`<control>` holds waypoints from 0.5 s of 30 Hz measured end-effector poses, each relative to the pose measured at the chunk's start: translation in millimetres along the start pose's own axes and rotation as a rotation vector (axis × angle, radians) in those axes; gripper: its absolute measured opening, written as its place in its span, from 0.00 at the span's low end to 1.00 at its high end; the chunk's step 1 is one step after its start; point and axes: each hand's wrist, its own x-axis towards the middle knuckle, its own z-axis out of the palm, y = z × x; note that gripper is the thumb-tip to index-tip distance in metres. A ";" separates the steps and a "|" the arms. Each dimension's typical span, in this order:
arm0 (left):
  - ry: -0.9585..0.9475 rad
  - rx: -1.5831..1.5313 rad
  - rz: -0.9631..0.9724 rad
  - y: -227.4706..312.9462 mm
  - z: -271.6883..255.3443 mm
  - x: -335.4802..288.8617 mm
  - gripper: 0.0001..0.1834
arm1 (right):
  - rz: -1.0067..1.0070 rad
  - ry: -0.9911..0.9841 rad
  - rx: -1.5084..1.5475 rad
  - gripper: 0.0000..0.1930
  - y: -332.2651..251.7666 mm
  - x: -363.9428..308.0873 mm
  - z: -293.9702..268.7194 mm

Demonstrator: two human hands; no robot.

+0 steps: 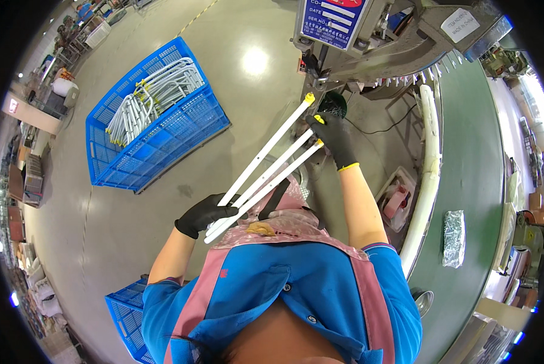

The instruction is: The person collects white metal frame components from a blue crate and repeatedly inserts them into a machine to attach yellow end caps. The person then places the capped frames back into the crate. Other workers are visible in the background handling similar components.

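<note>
Three white metal tubes (266, 155) with yellow end pieces lie slanted across my lap, their plain ends to the lower left. Wrapped round those plain ends is my left hand (208, 213), in a black glove. My right hand (333, 141), also gloved in black, is closed at the upper ends, by a yellow end piece (319, 119). The longest-reaching tube stands apart from the other two at the top. A grey machine (375, 64) with a curved arm rises just beyond the tubes and my right hand.
A blue plastic crate (156, 145) filled with bent white tubes stands on the floor at the left. Another blue crate (126, 318) sits behind my left elbow. On my right, a green bench (429, 267) with a white padded edge (429, 158) carries a clear bag of small metal parts (453, 238).
</note>
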 end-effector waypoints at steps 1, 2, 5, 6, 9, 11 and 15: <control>0.018 0.019 0.003 -0.7 -0.1 0.0 0.26 | -0.024 0.043 -0.014 0.18 -2.3 -2.3 -0.1; 0.023 0.021 0.006 -1.5 0.4 0.0 0.26 | -0.049 0.085 -0.029 0.17 -5.0 -5.1 -0.3; 0.049 -0.010 -0.007 -2.2 1.2 -1.1 0.24 | -0.044 0.097 -0.021 0.17 -14.2 -8.7 1.2; 0.059 -0.025 -0.013 -1.7 1.2 -1.5 0.23 | -0.037 0.069 0.015 0.17 -17.0 -8.5 2.4; 0.082 0.002 -0.018 2.2 -1.1 -3.6 0.21 | -0.069 0.058 0.035 0.17 -22.1 -6.1 5.4; 0.067 -0.070 -0.059 5.1 -2.6 -4.8 0.21 | -0.152 0.120 -0.068 0.17 -22.9 -5.3 6.2; 0.039 -0.124 -0.067 6.6 -3.3 -4.7 0.20 | -0.095 0.021 -0.005 0.16 -20.3 -5.2 5.5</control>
